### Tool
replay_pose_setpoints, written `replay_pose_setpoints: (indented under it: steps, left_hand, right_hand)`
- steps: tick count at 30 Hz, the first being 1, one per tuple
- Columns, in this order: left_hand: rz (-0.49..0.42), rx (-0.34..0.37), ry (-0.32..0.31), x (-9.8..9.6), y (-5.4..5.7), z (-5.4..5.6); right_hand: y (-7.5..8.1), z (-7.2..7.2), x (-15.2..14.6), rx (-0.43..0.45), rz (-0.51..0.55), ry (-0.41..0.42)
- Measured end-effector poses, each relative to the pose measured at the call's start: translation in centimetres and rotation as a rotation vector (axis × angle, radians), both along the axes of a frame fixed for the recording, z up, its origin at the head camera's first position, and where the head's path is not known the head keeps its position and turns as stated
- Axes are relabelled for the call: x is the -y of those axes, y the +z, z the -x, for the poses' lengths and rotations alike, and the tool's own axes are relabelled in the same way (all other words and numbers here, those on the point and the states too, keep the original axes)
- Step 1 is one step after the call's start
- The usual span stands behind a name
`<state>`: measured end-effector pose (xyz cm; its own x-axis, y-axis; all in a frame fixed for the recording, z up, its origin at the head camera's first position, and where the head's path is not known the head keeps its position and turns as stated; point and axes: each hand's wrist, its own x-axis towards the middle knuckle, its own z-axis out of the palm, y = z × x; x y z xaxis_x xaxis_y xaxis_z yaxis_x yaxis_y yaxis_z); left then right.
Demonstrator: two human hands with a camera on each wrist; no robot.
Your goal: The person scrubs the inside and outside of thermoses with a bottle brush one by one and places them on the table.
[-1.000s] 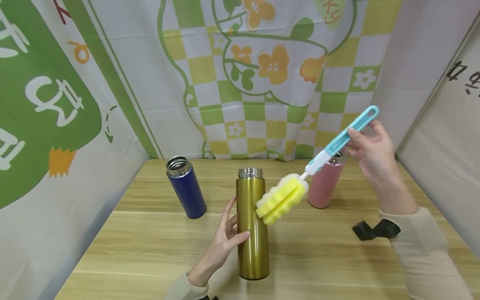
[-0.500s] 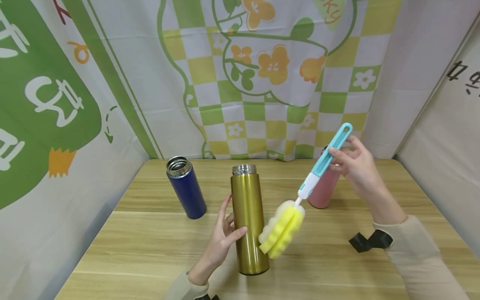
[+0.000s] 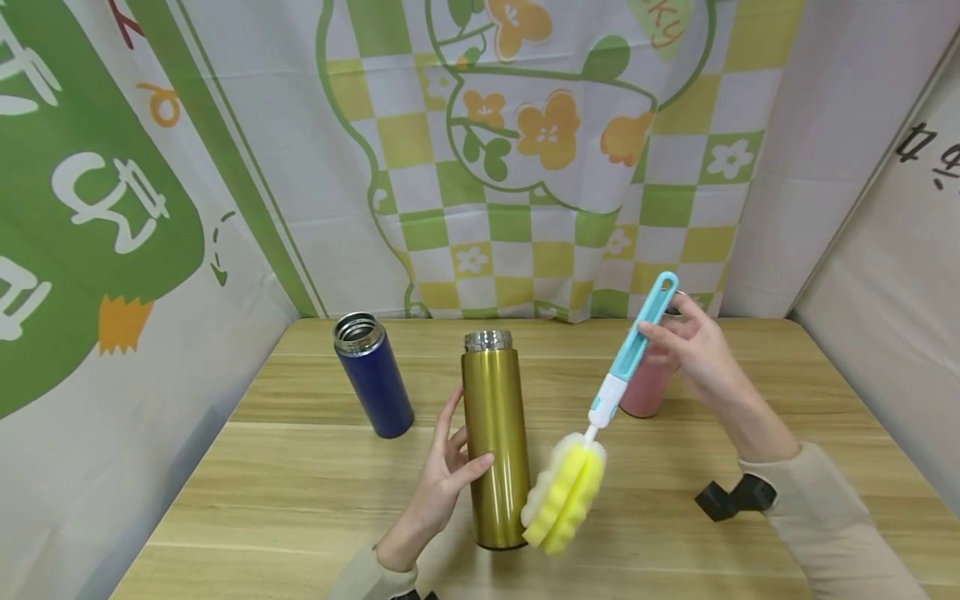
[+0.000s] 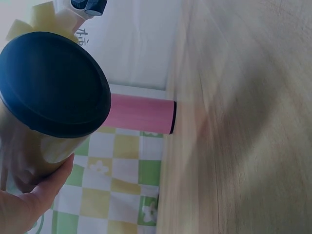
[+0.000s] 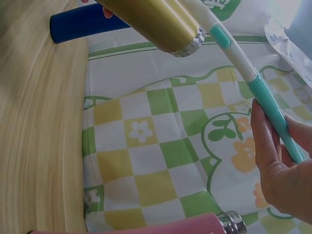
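Observation:
My left hand point(image 3: 442, 483) grips a gold vacuum flask point(image 3: 497, 433) round its lower half, thumb in front. The flask has no lid and its steel neck points up with a slight tilt. Its dark round base point(image 4: 53, 85) shows raised off the table in the left wrist view. With thumb and fingers my right hand point(image 3: 693, 350) holds a sponge bottle brush point(image 3: 626, 358) by its turquoise handle point(image 5: 273, 109). The yellow and white sponge head point(image 3: 566, 496) hangs down beside the flask's lower right side, overlapping its edge in the head view.
A lidless blue flask point(image 3: 375, 379) stands on the wooden table point(image 3: 300, 500) at the back left. At the back right, a pink flask point(image 3: 645, 390) is partly behind my right hand. A patterned cloth point(image 3: 465, 225) hangs along the table's far edge.
My right hand has brought the brush down and to the left, its handle now steeper. The gold flask has shifted slightly left and up and tilted a little.

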<state>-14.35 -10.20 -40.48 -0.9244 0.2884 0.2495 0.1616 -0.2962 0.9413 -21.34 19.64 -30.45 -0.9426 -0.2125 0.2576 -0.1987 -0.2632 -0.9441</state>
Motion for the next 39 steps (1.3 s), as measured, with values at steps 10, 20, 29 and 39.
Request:
replay_pose_setpoints:
  steps: [10, 20, 29, 39]
  left_hand:
    - [0.038, -0.013, -0.075, 0.2, -0.1, -0.2]
    - [0.072, -0.036, -0.153, 0.7, -0.5, -0.3]
    - [0.08, -0.043, -0.165, 1.1, -0.5, -0.4]
    - [0.068, -0.051, -0.156, 1.4, -0.7, -0.4]
  right_hand:
    - [0.6, 0.3, 0.3, 0.009, 0.132, -0.004]
    - [2.3, 0.8, -0.7, 0.043, 0.358, -0.06]
    - [3.3, 1.0, -1.8, 0.049, 0.493, -0.138]
    - [3.6, 1.1, -2.0, 0.029, 0.582, -0.258]
